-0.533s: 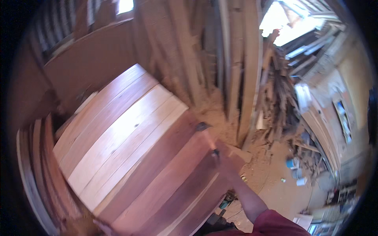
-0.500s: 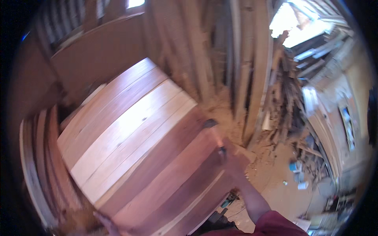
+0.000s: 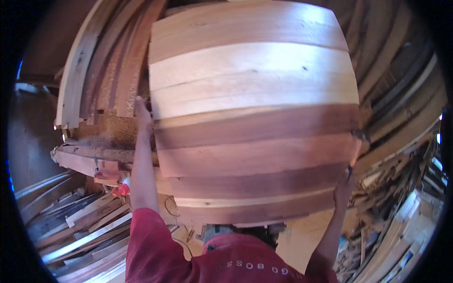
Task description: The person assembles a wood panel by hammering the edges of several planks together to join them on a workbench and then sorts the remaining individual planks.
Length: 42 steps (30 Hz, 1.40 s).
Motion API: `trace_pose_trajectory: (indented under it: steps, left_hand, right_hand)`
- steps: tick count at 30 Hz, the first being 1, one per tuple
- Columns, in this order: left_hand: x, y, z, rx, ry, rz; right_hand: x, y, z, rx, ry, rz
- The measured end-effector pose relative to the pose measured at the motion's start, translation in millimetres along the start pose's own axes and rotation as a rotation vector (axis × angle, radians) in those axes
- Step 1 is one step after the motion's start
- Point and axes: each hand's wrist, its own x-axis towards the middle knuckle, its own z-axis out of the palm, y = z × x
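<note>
Head view: a wooden panel (image 3: 255, 118) of glued light and reddish boards fills the centre. Left hand (image 3: 142, 113) grips its left edge; right hand (image 3: 343, 185) clasps its lower right edge. Stacked planks (image 3: 80, 231) and offcuts (image 3: 396, 212) flank the panel.

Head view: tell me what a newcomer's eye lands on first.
A big wooden panel of pale and reddish boards fills the middle. The left hand grips its left edge and the right hand its lower right corner. Loose planks lie heaped at lower left.
</note>
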Motion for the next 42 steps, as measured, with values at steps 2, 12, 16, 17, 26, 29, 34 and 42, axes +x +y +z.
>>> trace_pose_trajectory:
  steps: [2,12,16,17,26,29,34,42]
  left_hand:
    - [40,-9,-12,0.163,0.009,0.193]
    - [40,31,39,0.297,0.054,-0.110]
    - [45,18,13,0.201,-0.003,-0.055]
    - [43,15,9,0.137,-0.055,-0.085]
    - [31,26,16,0.072,-0.214,-0.017]
    - [41,5,2,-0.022,-0.197,-0.082]
    - [21,21,10,-0.136,-0.293,-0.079]
    - [20,22,5,-0.162,-0.489,0.045]
  right_hand:
    - [2,-2,9,0.108,0.021,0.024]
    - [18,-103,12,0.419,-0.065,0.110]
    - [23,-162,32,0.369,-0.188,-0.072]
    - [22,-176,33,0.367,-0.186,-0.073]
    - [9,-237,53,0.384,-0.343,-0.189]
    - [1,-248,61,0.400,-0.313,-0.261]
    - [8,-233,43,0.396,-0.464,-0.128]
    - [30,-192,35,0.455,-0.218,0.041]
